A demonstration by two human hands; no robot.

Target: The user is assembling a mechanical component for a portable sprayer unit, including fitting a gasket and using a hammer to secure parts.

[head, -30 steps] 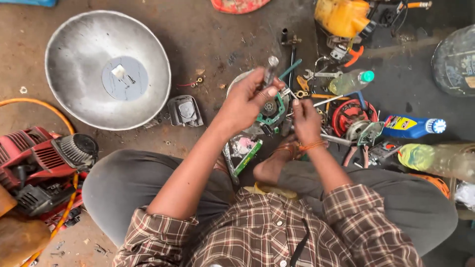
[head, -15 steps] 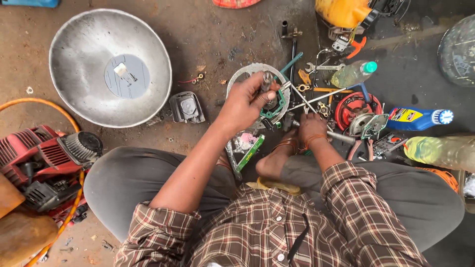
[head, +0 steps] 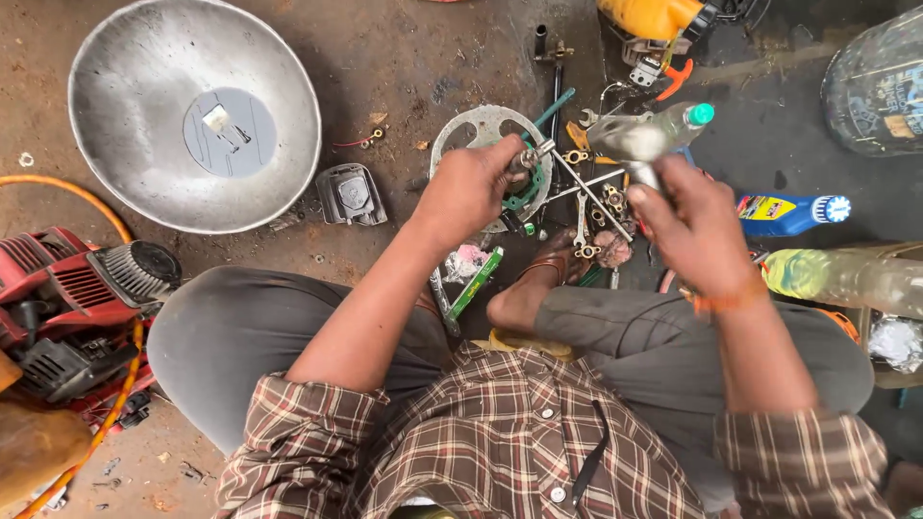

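My left hand (head: 468, 190) is closed around a small metal engine part (head: 531, 158) held over a round perforated metal disc (head: 481, 130) on the floor. My right hand (head: 694, 221) grips a clear plastic bottle with a green cap (head: 652, 135), lifted above a scatter of spanners and small metal fittings (head: 588, 197). I sit cross-legged in grey trousers and a checked shirt, one sandalled foot (head: 553, 269) under the hands.
A big dented metal bowl (head: 125, 86) lies at the upper left. A red small engine (head: 82, 288) with an orange hose sits at the left. A blue bottle (head: 788, 213), a greenish bottle (head: 846, 277), a yellow tool (head: 659, 19) and a large clear jar (head: 880, 82) stand at the right.
My right hand has left the parts near my foot, moved right and picked up the green-capped bottle. My left hand stays on the metal part.
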